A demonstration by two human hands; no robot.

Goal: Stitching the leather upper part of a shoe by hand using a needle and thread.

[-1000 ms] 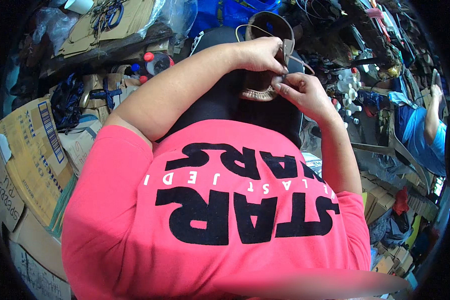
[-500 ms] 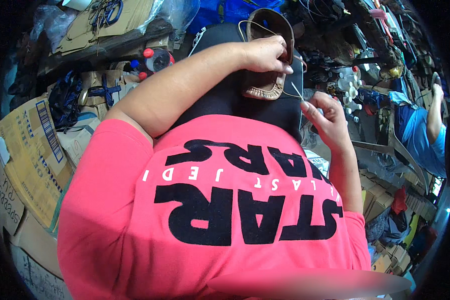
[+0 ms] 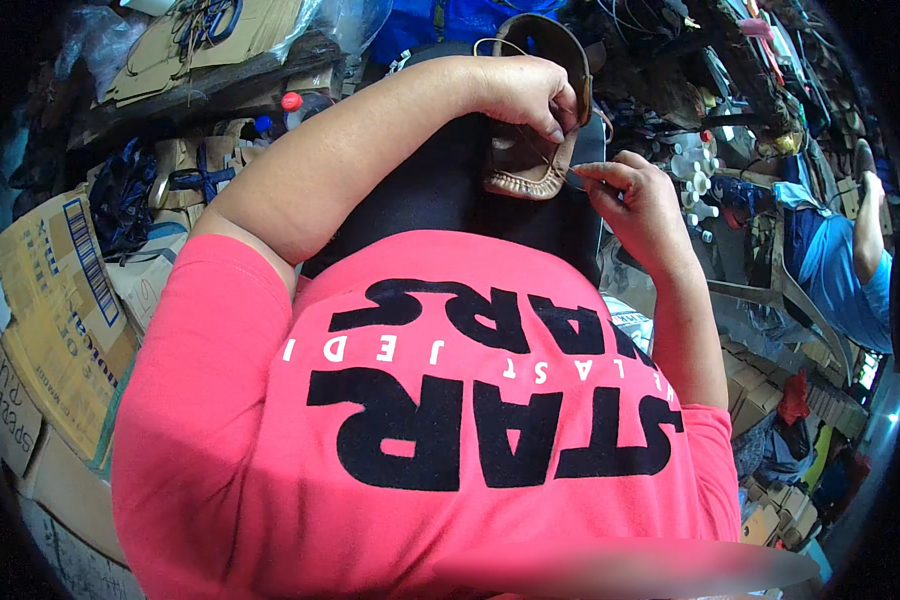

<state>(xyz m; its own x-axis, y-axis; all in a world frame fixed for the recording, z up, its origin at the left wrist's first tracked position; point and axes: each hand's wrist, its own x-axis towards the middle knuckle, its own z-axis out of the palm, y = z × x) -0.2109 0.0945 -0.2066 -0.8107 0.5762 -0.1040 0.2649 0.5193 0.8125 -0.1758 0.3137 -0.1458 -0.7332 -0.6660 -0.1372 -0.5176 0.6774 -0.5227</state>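
A brown leather moccasin (image 3: 525,184) lies over my dark-clothed lap, its puckered, stitched toe towards me. My left hand (image 3: 530,95) is closed on the shoe's upper, thumb and fingers gripping near the middle of its opening. A thin cord (image 3: 493,45) loops out beside that hand at the far end. At the right edge of the toe, my right hand (image 3: 635,195) pinches a thin needle-like tool. Its tip is too small to make out against the leather.
Cardboard boxes (image 3: 60,320) are piled at the left, near a red-capped bottle (image 3: 305,106). Several small white bottles (image 3: 698,185) stand to the right. Farther right is another person in blue (image 3: 845,270). Blue plastic sheeting (image 3: 405,28) lies beyond my lap.
My right hand has moved left and slightly up, bringing the thin pale tool to the shoe's edge. My left hand has shifted slightly on the upper.
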